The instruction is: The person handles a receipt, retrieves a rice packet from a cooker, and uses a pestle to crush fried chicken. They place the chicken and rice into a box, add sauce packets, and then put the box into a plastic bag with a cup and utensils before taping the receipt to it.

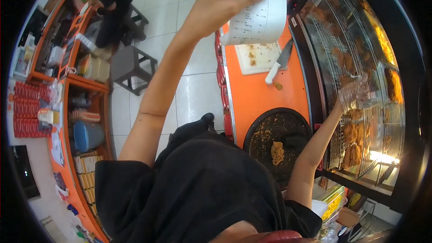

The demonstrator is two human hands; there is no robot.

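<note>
While your left hand (216,6) pinches the receipt (257,20) above the bench (265,99), your gloved right hand (353,94) sits inside the cabinet (360,182) near fried chicken (352,155), its grip unclear; the round tray (294,121) nearly spans the bench edge to edge.

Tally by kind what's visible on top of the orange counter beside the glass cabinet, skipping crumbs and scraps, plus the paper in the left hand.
Cutting board: 1
Knife: 1
Black tray: 1
Fried chicken piece: 1
Paper slip: 1
Total: 5
</note>
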